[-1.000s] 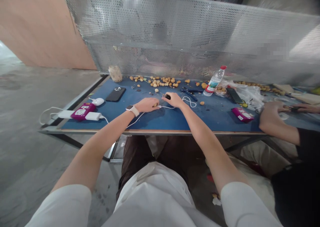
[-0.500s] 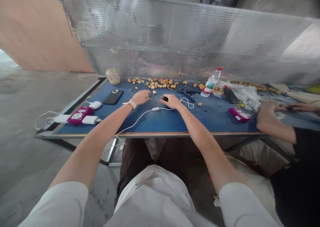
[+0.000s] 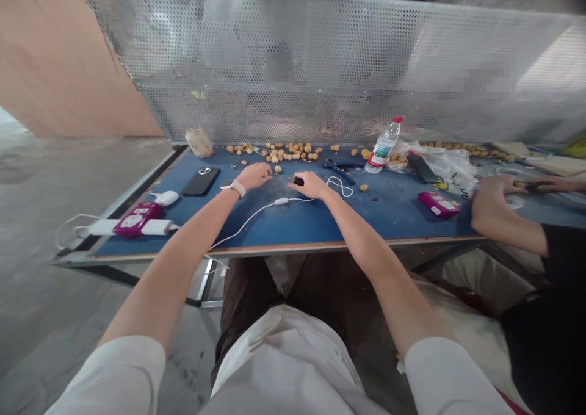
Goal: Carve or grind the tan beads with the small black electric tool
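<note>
My left hand (image 3: 255, 175), with a white band at the wrist, rests low over the blue table. Its fingers are curled together, and whatever they pinch is too small to make out. Just past these fingertips lies a small tan round piece (image 3: 278, 169). My right hand (image 3: 311, 185) is closed around a black-handled tool (image 3: 298, 181), which points left towards my left hand; the tool's working end is too small to tell. A white cord (image 3: 256, 212) with an inline switch (image 3: 281, 201) passes under my right hand, and a loop of it lies to the right.
Several tan round pieces (image 3: 293, 152) lie along the mesh screen (image 3: 320, 55). Blue-handled pliers (image 3: 341, 172), a bottle (image 3: 383, 146), a jar (image 3: 199, 143), a phone (image 3: 201, 182) and purple packs (image 3: 438, 205) stand around. At right, another person's hands (image 3: 497, 189) work.
The camera view has shifted slightly. My left fingertips have moved a little and look drawn closer together; my right hand keeps hold of the black-handled tool in nearly the same place.
</note>
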`<state>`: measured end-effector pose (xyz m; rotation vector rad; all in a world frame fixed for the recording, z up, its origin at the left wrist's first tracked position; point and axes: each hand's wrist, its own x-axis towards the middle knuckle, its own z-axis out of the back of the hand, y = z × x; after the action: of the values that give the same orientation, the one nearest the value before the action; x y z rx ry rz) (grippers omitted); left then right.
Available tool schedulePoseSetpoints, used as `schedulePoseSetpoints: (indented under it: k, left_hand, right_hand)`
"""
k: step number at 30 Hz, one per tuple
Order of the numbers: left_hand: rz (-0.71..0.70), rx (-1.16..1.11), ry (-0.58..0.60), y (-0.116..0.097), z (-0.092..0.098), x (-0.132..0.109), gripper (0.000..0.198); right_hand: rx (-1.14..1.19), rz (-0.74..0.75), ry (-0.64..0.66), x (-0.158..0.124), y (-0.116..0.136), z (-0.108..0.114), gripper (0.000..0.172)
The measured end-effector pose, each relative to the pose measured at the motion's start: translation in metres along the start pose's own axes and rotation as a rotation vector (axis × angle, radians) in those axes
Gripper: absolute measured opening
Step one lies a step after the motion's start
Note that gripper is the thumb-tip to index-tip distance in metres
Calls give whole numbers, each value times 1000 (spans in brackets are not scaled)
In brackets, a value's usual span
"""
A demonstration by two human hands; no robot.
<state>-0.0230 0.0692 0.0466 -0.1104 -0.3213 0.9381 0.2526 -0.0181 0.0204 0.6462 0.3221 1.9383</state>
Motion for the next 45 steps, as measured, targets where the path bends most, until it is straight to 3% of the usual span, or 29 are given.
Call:
schedulePoseSetpoints:
  k: [4, 10, 16, 22, 26, 33, 45]
  left_hand:
    - [-60, -280, -130, -10, 10, -14, 8]
    - [-92, -632, -214, -33, 22, -44, 9]
    - [-37, -829, -212, -39, 19, -53, 10]
    - [-30, -1036, -212, -35, 8, -48, 22]
    - [-72, -1029, -237, -30, 0, -44, 28]
    - [-125, -897, -287, -23, -7, -41, 28]
    - [-176, -791, -257, -18, -12, -38, 25]
  right_hand:
    - [103, 86, 26, -2, 7, -1, 48]
    - [264, 151, -121, -6, 25, -3, 62]
    - [173, 219, 164, -10, 29, -2, 54]
    - [65, 212, 218, -7, 26, -13, 45]
    - [92, 219, 172, -6, 22, -13, 53]
    - [102, 146, -56, -9, 6, 9, 52]
    - [81, 123, -149, -8, 6, 7, 47]
